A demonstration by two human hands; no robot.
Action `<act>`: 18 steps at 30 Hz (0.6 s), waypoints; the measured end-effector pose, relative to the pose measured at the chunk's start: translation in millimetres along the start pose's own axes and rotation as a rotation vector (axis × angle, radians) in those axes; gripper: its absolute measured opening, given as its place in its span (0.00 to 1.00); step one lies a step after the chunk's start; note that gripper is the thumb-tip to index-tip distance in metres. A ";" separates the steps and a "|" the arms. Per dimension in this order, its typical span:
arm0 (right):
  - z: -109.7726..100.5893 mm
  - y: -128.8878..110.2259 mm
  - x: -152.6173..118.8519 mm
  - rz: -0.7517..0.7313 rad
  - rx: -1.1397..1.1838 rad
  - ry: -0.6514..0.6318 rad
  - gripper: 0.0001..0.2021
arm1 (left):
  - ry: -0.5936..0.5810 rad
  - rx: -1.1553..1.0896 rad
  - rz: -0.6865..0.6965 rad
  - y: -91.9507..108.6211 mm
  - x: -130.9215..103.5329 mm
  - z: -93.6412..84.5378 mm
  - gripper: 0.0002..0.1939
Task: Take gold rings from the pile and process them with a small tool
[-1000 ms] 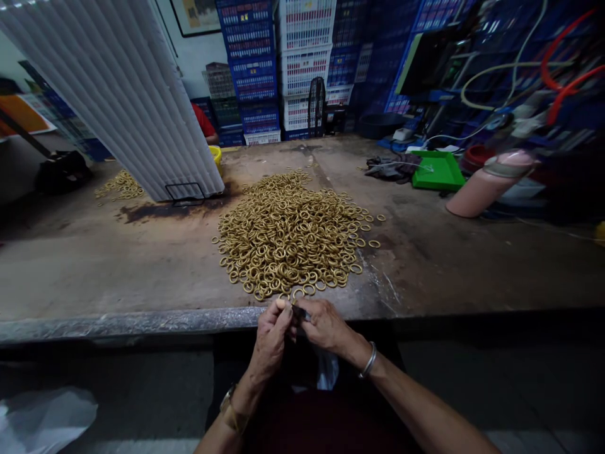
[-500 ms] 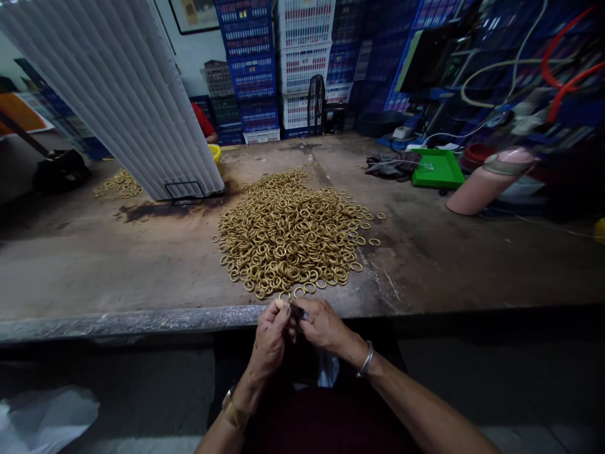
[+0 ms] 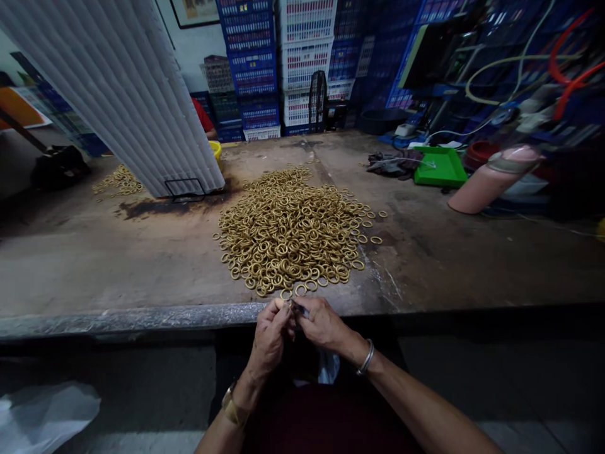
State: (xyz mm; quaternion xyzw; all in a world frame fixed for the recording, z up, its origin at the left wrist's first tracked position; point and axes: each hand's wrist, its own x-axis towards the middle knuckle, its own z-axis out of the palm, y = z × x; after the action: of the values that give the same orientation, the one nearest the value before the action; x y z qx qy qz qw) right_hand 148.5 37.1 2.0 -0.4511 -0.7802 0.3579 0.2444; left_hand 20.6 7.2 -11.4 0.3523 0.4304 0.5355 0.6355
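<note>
At the front edge of the table, my hands meet fingertip to fingertip. My left hand (image 3: 270,331) is closed in a pinch on what looks like a gold-coloured metal ring, mostly covered by the fingers. Wrapped in the fingers of my right hand (image 3: 324,323) is a small dark tool (image 3: 301,309); its tip is against the left fingertips and its kind is hard to make out. Just beyond both hands lies a wide heap of gold-coloured rings (image 3: 288,233), with a few loose rings (image 3: 300,290) along its near side.
A tall ribbed whitish panel (image 3: 142,101) leans over the wooden table (image 3: 155,265) at left, near a smaller ring pile (image 3: 120,181). On the right are a green tray (image 3: 439,167) and a pink bottle (image 3: 491,180). Stacked crates (image 3: 307,63) stand behind; a person's red sleeve (image 3: 202,116) shows.
The view has shifted slightly. Both hands stay together at the table edge, with only slight finger movement; the ring heap looks the same.
</note>
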 end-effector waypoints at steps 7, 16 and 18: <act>-8.9 2.9 1.2 -0.028 -0.071 -0.151 0.08 | -0.047 -0.023 -0.001 2.2 -6.2 -2.7 0.13; -9.3 13.1 6.6 0.120 -0.407 0.133 0.08 | -0.098 -0.419 -0.188 34.6 -16.4 3.8 0.12; -6.4 12.7 8.7 0.151 -0.443 0.157 0.08 | -0.043 -0.431 -0.221 31.2 -12.9 1.1 0.12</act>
State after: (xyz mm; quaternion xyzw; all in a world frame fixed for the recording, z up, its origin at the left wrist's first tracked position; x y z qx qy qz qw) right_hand 155.6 51.2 -3.4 -0.5769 -0.7824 0.1593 0.1720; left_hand 9.2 0.1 19.6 0.1708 0.3283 0.5347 0.7597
